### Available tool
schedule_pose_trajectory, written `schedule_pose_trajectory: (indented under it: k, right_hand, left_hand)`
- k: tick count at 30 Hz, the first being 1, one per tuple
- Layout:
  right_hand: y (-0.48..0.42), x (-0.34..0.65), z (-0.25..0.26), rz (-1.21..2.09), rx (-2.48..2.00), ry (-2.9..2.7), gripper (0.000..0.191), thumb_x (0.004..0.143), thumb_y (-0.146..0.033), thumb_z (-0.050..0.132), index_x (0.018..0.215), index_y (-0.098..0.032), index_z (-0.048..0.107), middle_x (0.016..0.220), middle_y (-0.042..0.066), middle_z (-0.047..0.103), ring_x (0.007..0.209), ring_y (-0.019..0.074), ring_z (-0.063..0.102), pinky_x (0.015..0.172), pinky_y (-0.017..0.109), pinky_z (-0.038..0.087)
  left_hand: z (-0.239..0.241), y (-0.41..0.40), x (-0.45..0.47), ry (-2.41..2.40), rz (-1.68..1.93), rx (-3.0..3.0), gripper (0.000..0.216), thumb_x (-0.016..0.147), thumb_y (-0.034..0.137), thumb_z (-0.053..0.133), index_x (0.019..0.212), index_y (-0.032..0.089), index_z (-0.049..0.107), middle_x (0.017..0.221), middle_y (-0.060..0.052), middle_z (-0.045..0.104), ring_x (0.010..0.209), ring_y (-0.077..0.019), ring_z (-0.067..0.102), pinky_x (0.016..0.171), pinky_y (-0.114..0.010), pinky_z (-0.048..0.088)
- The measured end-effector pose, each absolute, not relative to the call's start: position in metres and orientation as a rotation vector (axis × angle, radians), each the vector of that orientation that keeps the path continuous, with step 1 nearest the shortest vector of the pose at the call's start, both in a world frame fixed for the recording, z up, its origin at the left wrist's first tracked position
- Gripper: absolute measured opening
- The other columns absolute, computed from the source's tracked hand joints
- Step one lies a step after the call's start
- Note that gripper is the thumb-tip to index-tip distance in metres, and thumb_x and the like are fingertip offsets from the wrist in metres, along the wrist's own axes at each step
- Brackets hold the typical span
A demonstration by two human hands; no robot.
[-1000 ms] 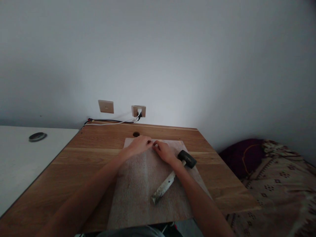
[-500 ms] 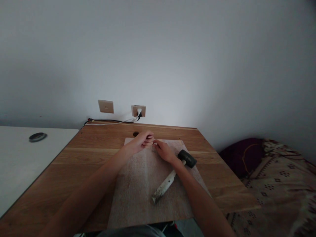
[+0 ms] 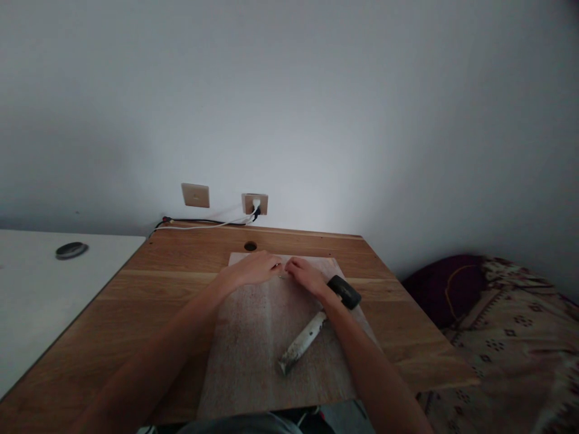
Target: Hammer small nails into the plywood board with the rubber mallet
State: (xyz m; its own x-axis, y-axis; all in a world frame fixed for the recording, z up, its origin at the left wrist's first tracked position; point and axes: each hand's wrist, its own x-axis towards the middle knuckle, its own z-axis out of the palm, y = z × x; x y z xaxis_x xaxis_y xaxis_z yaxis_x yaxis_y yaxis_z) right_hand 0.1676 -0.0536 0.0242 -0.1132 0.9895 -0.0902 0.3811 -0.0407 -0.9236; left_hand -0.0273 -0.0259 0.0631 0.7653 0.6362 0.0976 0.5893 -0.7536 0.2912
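Observation:
My left hand is over the far end of a pale wooden board, its back turned up and its fingers curled closed. Close by on its right, my right hand has its fingertips pressed together in a pinch. Something tiny and thin shows between the fingertips of both hands, too small to name. A mallet with a black head and a worn whitish handle lies slantwise on the board. My right forearm passes over it and hides part of the handle near the head.
The board lies on a wooden table against the wall. Black and white cables run along the back to a wall socket. A dark oval object rests on a white surface at left. Patterned fabric lies at right.
My left hand has rolled over, so its back now faces up, and has come down a little. The fingers of my right hand have shifted slightly right. The mallet stays in place.

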Motion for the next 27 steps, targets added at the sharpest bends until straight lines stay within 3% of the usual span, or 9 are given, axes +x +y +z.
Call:
schedule_pose_trajectory:
  k: [3, 6, 12, 17, 19, 22, 27]
  right_hand:
    - [-0.059, 0.163, 0.025, 0.816, -1.579, -1.817, 0.004, 0.080, -0.021, 0.066, 0.081, -0.020, 0.063, 0.068, -0.001, 0.056, 0.068, 0.0151, 0.049, 0.067, 0.027, 0.035]
    - [-0.064, 0.162, 0.025, 0.533, -1.621, -2.159, 0.009, 0.087, -0.024, 0.067, 0.094, -0.018, 0.068, 0.079, 0.004, 0.065, 0.075, 0.0180, 0.057, 0.072, 0.029, 0.038]
    - [-0.059, 0.168, 0.021, 0.659, -1.537, -2.135, 0.009, 0.094, -0.023, 0.061, 0.088, -0.017, 0.066, 0.082, 0.005, 0.068, 0.076, 0.0170, 0.059, 0.073, 0.029, 0.042]
    - [-0.051, 0.172, 0.020, 0.992, -1.422, -1.721, 0.029, 0.099, -0.039, 0.049, 0.079, -0.020, 0.058, 0.062, -0.005, 0.050, 0.057, 0.0131, 0.046, 0.058, 0.026, 0.036]
    - [-0.053, 0.172, 0.022, 0.845, -1.527, -1.768, 0.023, 0.097, -0.034, 0.054, 0.081, -0.019, 0.058, 0.064, -0.004, 0.053, 0.059, 0.0136, 0.048, 0.061, 0.027, 0.035]
    - [-0.061, 0.168, 0.027, 0.594, -1.684, -1.948, 0.014, 0.095, -0.031, 0.060, 0.091, -0.018, 0.061, 0.073, 0.002, 0.063, 0.071, 0.0169, 0.058, 0.068, 0.028, 0.037]
    - [-0.072, 0.164, 0.031, 0.514, -1.763, -2.144, 0.027, 0.096, -0.041, 0.063, 0.108, -0.016, 0.061, 0.091, 0.011, 0.072, 0.088, 0.0243, 0.066, 0.074, 0.031, 0.039]
  left_hand:
    - [0.053, -0.019, -0.032, 0.949, 0.367, 2.583, 0.023, 0.092, 0.020, 0.055, 0.078, 0.016, 0.072, 0.075, -0.007, 0.071, 0.070, -0.0190, 0.063, 0.071, -0.027, 0.043]
    - [0.041, -0.015, -0.034, 0.927, 0.413, 2.481, 0.019, 0.083, 0.015, 0.063, 0.065, 0.018, 0.069, 0.059, -0.002, 0.061, 0.058, -0.0158, 0.054, 0.063, -0.025, 0.037]
    - [0.034, -0.017, -0.028, 0.814, 0.457, 2.244, 0.025, 0.072, 0.014, 0.069, 0.051, 0.021, 0.058, 0.049, 0.001, 0.047, 0.049, -0.0144, 0.041, 0.055, -0.026, 0.028]
    - [0.043, -0.016, -0.023, 0.577, 0.345, 1.590, 0.037, 0.084, 0.047, 0.066, 0.064, 0.020, 0.051, 0.056, 0.006, 0.036, 0.046, -0.0094, 0.028, 0.047, -0.023, 0.021]
    - [0.046, -0.013, -0.025, 0.563, 0.413, 1.395, 0.045, 0.082, 0.056, 0.067, 0.065, 0.021, 0.045, 0.056, 0.009, 0.029, 0.045, -0.0073, 0.020, 0.044, -0.022, 0.014]
    - [0.051, -0.009, -0.032, 0.580, 0.492, 1.346, 0.049, 0.081, 0.055, 0.068, 0.061, 0.021, 0.039, 0.053, 0.009, 0.027, 0.044, -0.0055, 0.018, 0.043, -0.022, 0.011]
    - [0.054, -0.009, -0.036, 0.583, 0.576, 1.326, 0.045, 0.085, 0.047, 0.066, 0.059, 0.020, 0.042, 0.050, 0.008, 0.030, 0.042, -0.0051, 0.023, 0.042, -0.021, 0.017]
